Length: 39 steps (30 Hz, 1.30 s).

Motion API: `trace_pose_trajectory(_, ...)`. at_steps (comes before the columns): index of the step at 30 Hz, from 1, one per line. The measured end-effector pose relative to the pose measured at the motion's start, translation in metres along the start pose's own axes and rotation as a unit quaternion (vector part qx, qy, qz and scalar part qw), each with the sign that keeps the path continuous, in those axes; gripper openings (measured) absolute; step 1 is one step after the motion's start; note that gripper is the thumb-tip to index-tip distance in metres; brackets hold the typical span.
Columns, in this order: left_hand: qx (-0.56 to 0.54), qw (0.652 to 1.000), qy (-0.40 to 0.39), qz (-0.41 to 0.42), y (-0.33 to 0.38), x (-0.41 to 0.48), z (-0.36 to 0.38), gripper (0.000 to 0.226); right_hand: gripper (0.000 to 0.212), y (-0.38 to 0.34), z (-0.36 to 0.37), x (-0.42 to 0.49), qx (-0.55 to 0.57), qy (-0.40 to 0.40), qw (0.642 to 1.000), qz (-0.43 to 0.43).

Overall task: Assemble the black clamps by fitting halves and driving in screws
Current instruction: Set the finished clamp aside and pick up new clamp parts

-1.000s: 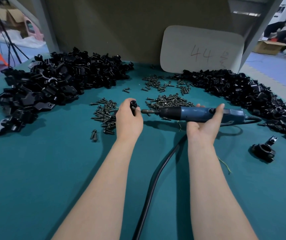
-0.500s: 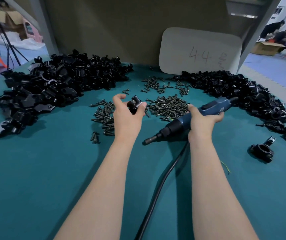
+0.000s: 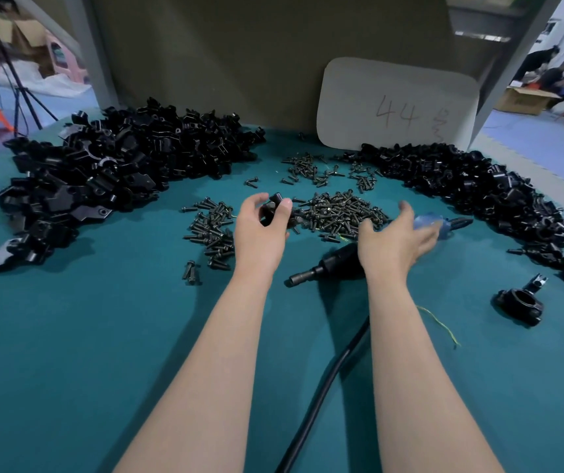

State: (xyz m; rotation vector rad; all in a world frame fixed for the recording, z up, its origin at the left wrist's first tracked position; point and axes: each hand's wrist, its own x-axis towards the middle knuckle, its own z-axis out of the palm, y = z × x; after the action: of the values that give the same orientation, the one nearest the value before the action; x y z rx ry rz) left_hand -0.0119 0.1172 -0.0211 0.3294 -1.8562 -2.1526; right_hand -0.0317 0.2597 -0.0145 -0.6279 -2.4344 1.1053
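Currently: left fingers (image 3: 285,204) are curling round a black clamp (image 3: 272,208), the left hand (image 3: 260,233) holding it just above the table (image 3: 103,336), beside the central screw heap (image 3: 338,213). Right fingers (image 3: 407,208) are lying spread and slack, grasping nothing; the right hand (image 3: 393,240) is hovering over the electric screwdriver (image 3: 328,264), whose blue end is blurring. Step, as judged: a pause between drivings. Next move is likely calling for a fresh screw or setting the clamp aside. Outlying: clamp-half heaps, left (image 3: 110,175) and right (image 3: 478,186).
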Motion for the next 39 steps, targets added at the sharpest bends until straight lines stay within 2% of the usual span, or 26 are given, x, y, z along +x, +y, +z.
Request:
trace_pose_trajectory(2,-0.004,0.999,0.031,-0.014,0.0,0.001,-0.001,0.026,0.034,-0.007,-0.001,-0.005,-0.003,0.017,0.994,-0.104)
trace_pose_trajectory(4,-0.006,0.998,0.052,-0.029,0.0,0.002,-0.002,0.025,0.024,-0.017,-0.001,-0.012,-0.006,-0.006,0.986,-0.168)
trace_pose_trajectory(6,-0.002,0.997,0.068,-0.032,0.001,0.002,-0.002,0.029,0.028,-0.024,0.001,-0.018,0.023,-0.084,0.976,-0.198)
trace_pose_trajectory(9,0.01,0.997,0.068,-0.021,0.0,0.004,0.0,0.018,0.027,-0.031,0.013,-0.03,0.026,-0.207,0.952,-0.226)
trace_pose_trajectory(11,0.036,0.998,0.054,-0.01,-0.002,0.004,0.002,0.02,0.021,-0.032,0.021,-0.035,0.035,-0.21,0.949,-0.232)
trace_pose_trajectory(15,0.173,0.982,0.063,0.034,-0.003,0.002,0.002,0.039,0.009,-0.031,0.027,-0.035,0.026,-0.224,0.946,-0.234)
trace_pose_trajectory(18,0.235,0.967,0.066,0.069,-0.003,0.001,0.002,0.04,0.002,-0.029,0.026,-0.038,0.031,-0.229,0.932,-0.277)
trace_pose_trajectory(21,0.267,0.956,0.097,0.069,-0.003,0.004,-0.003,0.043,0.013,-0.029,0.021,-0.037,0.046,-0.191,0.923,-0.331)
trace_pose_trajectory(23,0.191,0.972,0.131,0.045,-0.001,0.008,-0.01,0.044,0.014,-0.03,0.019,-0.033,0.083,-0.181,0.928,-0.314)
trace_pose_trajectory(25,0.072,0.984,0.16,0.041,0.004,0.01,-0.014,0.048,0.009,-0.031,0.024,-0.034,0.084,-0.206,0.933,-0.283)
trace_pose_trajectory(30,-0.075,0.975,0.163,0.131,0.015,0.003,-0.012,0.044,0.014,-0.045,0.051,-0.048,0.039,-0.281,0.918,-0.278)
trace_pose_trajectory(33,-0.155,0.977,0.116,0.094,0.015,0.005,-0.013,0.042,0.027,-0.048,0.053,-0.039,-0.031,-0.226,0.937,-0.264)
trace_pose_trajectory(36,-0.203,0.978,0.046,0.018,0.012,0.007,-0.011,0.051,0.034,-0.039,0.041,-0.021,-0.167,-0.154,0.956,-0.184)
trace_pose_trajectory(39,-0.175,0.984,0.0,0.003,0.01,0.004,-0.005,0.054,0.038,-0.035,0.032,-0.012,-0.257,-0.198,0.939,-0.116)
